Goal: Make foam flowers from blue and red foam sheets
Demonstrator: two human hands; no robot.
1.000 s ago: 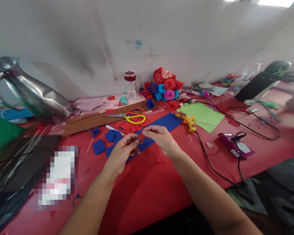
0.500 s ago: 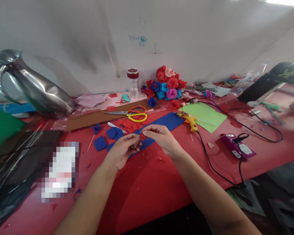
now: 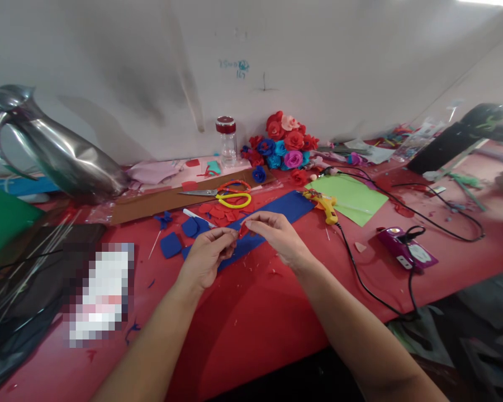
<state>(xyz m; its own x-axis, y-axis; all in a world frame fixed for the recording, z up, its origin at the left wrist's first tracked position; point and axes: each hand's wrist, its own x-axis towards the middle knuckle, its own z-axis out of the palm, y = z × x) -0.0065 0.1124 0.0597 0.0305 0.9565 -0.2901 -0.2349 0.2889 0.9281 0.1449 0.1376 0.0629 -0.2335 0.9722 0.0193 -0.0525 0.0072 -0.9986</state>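
Paper roses (image 3: 294,140) crowd the worktop's (image 3: 251,324) back edge.
The right hand (image 3: 280,237) clamps a red scrap (image 3: 243,228) between fingertips; the left hand (image 3: 205,255) has fingers together, hold unclear.

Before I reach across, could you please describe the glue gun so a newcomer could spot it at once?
On the red table, look just beyond the right hand to the bright green sheet. At its near left edge, by the far end of the long blue strip, lies the glue gun. Its yellow, pistol-shaped body sets it apart from those flat neighbours.
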